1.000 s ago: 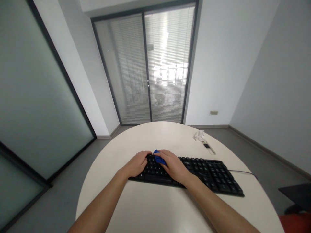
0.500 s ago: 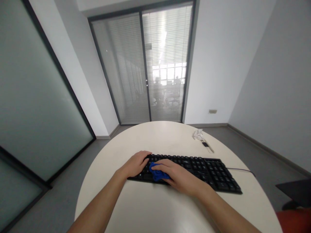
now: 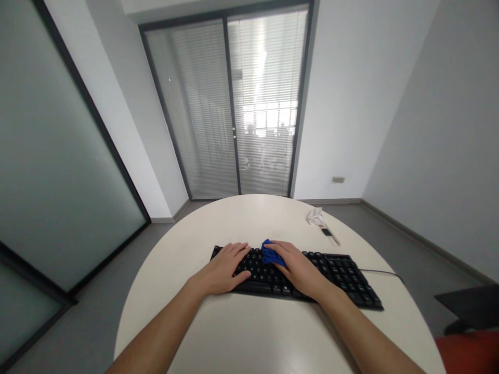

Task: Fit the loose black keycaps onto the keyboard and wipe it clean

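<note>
A black keyboard (image 3: 343,275) lies across the round cream table (image 3: 241,332). My left hand (image 3: 224,269) rests on its left end, fingers spread, thumb over the lower keys, with nothing held. In my right hand (image 3: 298,267) is a crumpled blue cloth (image 3: 271,253), pressed on the top key rows near the middle of the keyboard. The fingers lie over the cloth's right part. My right palm and wrist cover some keys right of the middle.
Near the table's far right edge lie a crumpled white item (image 3: 314,215) and a thin item with a black band (image 3: 326,232). A cable (image 3: 380,271) runs off the right edge. A dark and red chair (image 3: 468,350) stands at the lower right.
My right hand has moved the blue cloth up and to the right over the keys. My left hand has shifted slightly right and down, its fingers now more spread.
</note>
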The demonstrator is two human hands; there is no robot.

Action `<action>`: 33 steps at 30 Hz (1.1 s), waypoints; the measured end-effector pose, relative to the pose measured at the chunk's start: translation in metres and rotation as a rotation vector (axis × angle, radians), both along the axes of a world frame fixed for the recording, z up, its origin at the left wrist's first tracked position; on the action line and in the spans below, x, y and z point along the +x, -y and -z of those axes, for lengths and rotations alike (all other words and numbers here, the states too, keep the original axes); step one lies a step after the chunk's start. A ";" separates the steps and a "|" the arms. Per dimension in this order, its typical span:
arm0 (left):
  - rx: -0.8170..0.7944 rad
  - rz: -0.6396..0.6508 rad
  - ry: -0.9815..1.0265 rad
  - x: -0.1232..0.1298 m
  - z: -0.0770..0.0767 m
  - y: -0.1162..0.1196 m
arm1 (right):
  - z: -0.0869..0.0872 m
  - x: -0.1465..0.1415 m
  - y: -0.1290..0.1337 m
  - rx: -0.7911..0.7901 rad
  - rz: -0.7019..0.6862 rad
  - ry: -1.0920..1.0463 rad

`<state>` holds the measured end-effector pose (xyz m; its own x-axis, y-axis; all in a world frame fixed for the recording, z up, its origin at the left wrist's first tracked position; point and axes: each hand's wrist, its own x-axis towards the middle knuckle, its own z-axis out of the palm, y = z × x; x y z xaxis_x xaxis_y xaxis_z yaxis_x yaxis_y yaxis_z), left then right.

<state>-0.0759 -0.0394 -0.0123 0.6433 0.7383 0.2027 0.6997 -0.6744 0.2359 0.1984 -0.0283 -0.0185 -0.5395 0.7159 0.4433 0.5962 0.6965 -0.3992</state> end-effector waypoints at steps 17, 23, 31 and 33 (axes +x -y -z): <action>-0.029 0.038 -0.003 -0.005 0.005 -0.005 | -0.004 -0.003 0.004 -0.018 0.008 0.030; -0.022 0.021 0.023 -0.007 -0.002 -0.007 | -0.014 -0.014 0.019 0.002 -0.052 0.092; -0.046 0.011 0.095 -0.022 0.002 -0.018 | -0.015 -0.036 0.041 0.003 -0.349 0.094; -0.048 0.011 0.103 -0.023 0.003 -0.019 | -0.015 -0.042 0.046 -0.005 -0.404 0.118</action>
